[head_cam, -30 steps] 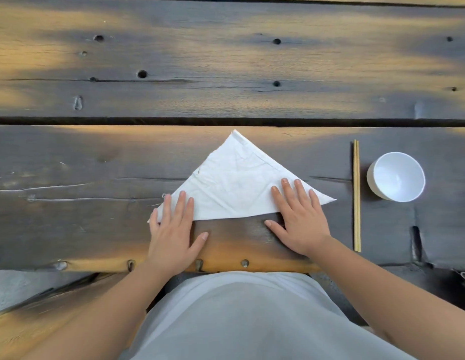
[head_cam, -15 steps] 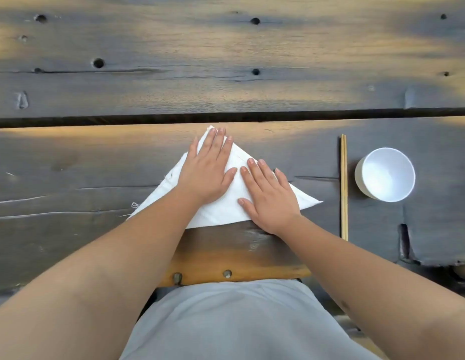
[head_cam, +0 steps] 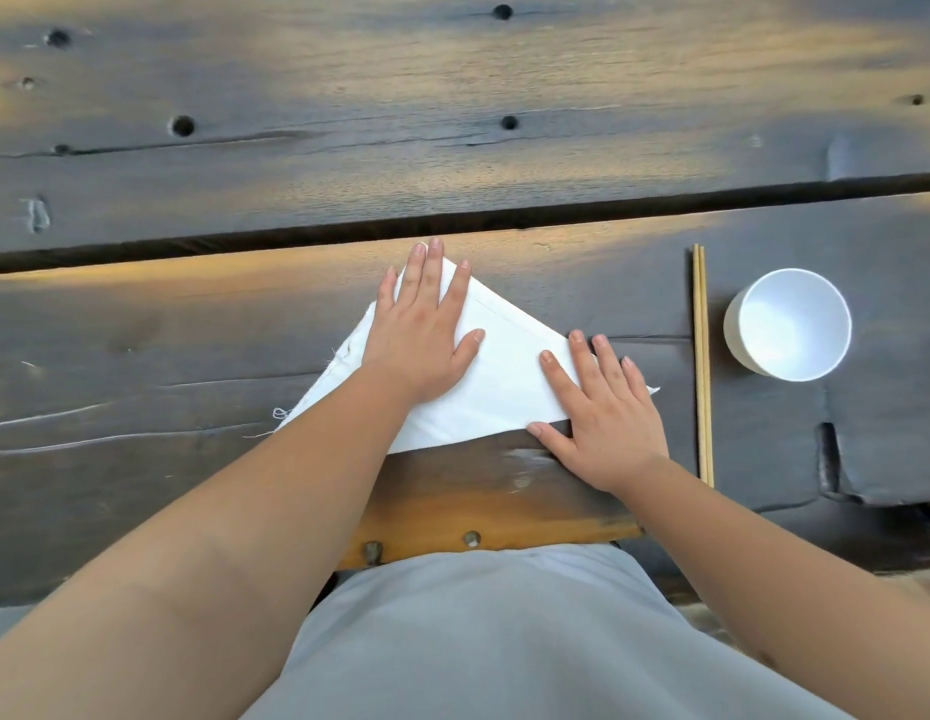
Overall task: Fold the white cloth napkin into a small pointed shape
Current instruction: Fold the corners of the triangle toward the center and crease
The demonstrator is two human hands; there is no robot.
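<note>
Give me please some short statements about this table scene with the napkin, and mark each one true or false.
1. The white cloth napkin lies folded as a triangle on the dark wooden plank table. True.
2. The left hand is lifted clear above the napkin. False: it lies flat on it, fingers toward the far tip.
3. The right hand rests on the napkin's right corner. True.
4. The pair of pale wooden chopsticks lies between the napkin and the round white bowl. True.
5. The bowl holds food. False: it looks empty.
6. The chopsticks lie across the bowl. False: they lie on the table, left of it.
</note>
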